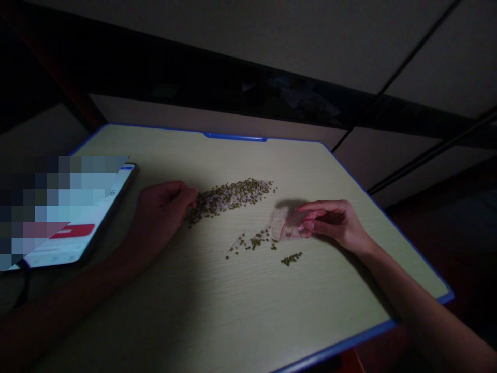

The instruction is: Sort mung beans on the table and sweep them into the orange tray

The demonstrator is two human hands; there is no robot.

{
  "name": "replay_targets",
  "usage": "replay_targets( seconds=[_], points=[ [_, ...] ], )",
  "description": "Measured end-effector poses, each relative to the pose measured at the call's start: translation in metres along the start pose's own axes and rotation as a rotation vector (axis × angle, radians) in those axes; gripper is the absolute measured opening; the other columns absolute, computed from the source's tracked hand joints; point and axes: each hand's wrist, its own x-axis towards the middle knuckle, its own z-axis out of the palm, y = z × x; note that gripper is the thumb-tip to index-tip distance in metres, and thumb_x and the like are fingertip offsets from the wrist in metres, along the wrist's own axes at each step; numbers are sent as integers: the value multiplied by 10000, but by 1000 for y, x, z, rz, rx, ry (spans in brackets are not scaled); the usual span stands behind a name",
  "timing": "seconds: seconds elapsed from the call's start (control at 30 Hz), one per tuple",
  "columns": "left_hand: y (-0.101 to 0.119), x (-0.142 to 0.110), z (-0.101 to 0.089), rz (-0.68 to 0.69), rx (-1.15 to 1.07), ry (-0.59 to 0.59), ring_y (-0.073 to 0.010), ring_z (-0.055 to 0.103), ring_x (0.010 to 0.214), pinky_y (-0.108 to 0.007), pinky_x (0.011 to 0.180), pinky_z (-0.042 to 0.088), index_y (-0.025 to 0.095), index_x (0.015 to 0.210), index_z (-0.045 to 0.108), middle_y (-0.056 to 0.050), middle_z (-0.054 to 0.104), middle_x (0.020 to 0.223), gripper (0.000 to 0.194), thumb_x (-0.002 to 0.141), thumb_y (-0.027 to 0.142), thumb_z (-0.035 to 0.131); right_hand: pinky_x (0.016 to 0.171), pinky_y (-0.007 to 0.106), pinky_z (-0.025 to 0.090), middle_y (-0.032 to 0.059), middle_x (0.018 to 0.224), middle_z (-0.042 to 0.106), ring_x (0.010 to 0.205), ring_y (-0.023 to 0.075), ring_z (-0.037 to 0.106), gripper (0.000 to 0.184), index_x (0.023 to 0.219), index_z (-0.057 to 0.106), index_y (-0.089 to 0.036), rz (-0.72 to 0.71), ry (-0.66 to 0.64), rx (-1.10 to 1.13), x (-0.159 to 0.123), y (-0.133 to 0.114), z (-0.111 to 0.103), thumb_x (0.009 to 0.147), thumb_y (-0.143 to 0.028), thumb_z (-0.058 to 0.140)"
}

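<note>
A long heap of small green beans mixed with white grains (236, 198) lies across the middle of the table. My left hand (165, 207) is at the heap's left end, its fingers curled and thumb and fingertips pinched together; what they hold, if anything, is hidden. My right hand (336, 223) pinches a small clear plastic bag (285, 225) with a red edge, low over the tabletop. Loose green beans (256, 241) and some pale grains are scattered to the left of the bag. Below it sits a small separate cluster of green beans (291, 258).
The pale wood-grain table (233, 311) has a blue rim and a blue raised strip (235, 137) at its far edge. A tablet with a lit screen (89, 235), partly pixelated, lies at the left. Pale panels (388, 160) stand behind the table in dim light.
</note>
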Motion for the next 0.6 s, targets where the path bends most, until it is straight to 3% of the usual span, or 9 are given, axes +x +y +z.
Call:
replay_targets(
  seconds=[0.4, 0.6],
  points=[
    [-1, 1, 1, -7, -22, 6, -70, 329, 343, -194, 373, 250, 198, 456, 490, 68, 376, 338, 275, 546, 457, 490, 460, 160, 500, -13, 676, 741, 470, 68, 603, 344, 879, 774, -273, -22, -70, -15, 0, 2, 1, 654, -21, 710],
    [1, 0, 1, -16, -29, 17, -69, 325, 336, -186, 369, 243, 201, 424, 467, 66, 370, 325, 270, 522, 452, 482, 471, 156, 504, -30, 608, 717, 462, 66, 601, 327, 857, 778, -252, -3, 3, -9, 0, 1, 0, 636, -18, 719]
  ],
)
